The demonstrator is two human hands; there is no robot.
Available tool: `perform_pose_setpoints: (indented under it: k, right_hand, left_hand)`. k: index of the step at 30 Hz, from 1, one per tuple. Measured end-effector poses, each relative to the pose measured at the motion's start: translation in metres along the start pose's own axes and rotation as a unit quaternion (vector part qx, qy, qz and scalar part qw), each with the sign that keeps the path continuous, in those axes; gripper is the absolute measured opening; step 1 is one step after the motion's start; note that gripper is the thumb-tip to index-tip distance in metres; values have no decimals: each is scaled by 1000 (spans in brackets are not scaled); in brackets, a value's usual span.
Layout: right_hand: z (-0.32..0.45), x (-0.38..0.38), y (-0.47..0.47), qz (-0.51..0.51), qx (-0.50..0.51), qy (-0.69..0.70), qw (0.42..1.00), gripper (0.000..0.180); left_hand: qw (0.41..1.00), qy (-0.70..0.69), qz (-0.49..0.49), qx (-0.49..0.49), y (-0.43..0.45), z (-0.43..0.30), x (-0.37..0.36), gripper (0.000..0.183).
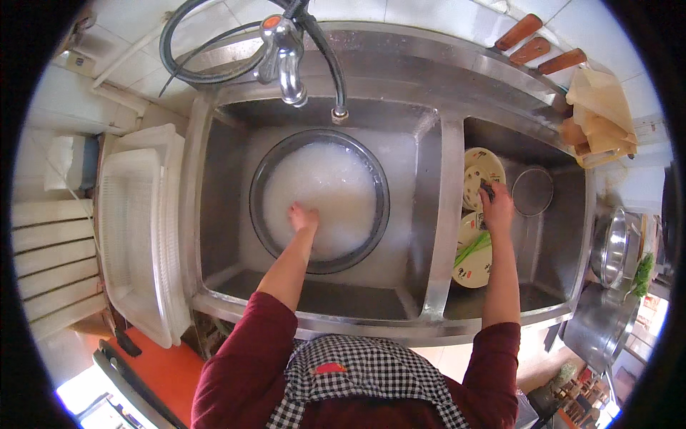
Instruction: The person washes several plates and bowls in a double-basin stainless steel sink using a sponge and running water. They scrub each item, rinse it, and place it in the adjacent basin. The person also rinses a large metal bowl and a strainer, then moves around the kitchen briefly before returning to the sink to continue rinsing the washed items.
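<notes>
My left hand (304,217) dips into cloudy, whitish water (332,185) in a round dark-rimmed basin (381,214). Its fingers are partly under the surface, so what they hold is hidden. The basin sits in the larger left bowl of a stainless steel sink (451,225). Over in the smaller right bowl, my right hand (499,206) pinches a small dark object (486,190), too small to identify. It is over a cream patterned plate (482,155) with a smaller dish on it. Nearer to me lies a second cream plate (474,273) with green stalks (471,250) on it.
A chrome faucet (284,59) and a hose (338,91) overhang the left bowl. A round strainer (532,192) rests right of the plates. White plastic baskets (131,204) stand at left. Wooden-handled tools (519,32) line the back right; metal bowls (611,246) sit at right.
</notes>
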State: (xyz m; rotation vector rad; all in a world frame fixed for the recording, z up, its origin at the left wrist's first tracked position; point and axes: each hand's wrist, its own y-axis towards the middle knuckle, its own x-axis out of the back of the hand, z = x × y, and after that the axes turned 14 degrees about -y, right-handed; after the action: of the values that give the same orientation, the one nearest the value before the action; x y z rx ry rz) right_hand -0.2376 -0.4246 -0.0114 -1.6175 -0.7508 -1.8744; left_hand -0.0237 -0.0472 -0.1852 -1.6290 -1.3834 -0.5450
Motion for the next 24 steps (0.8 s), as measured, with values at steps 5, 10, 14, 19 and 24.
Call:
perform_pose_setpoints:
  k: [5,10,14,19,24]
  right_hand:
    - [158,46,21,-66,162,65,982,25]
    - [237,-56,-5,258,104,54,959,23]
    - [248,-177,-123,150,37,-29,988,28]
    - [275,-148,-102,285,128,54,948,26]
    - [305,-118,-107,161,118,190,961,19]
  left_hand:
    - [957,271,55,-87,96,88,-36,29]
    - [737,472,99,-473,115,95,-75,30]
    - [738,438,293,-421,77,54,-37,29]
    - [883,169,311,-308,106,40,-28,25]
    - [821,-145,481,-270,113,53,-37,24]
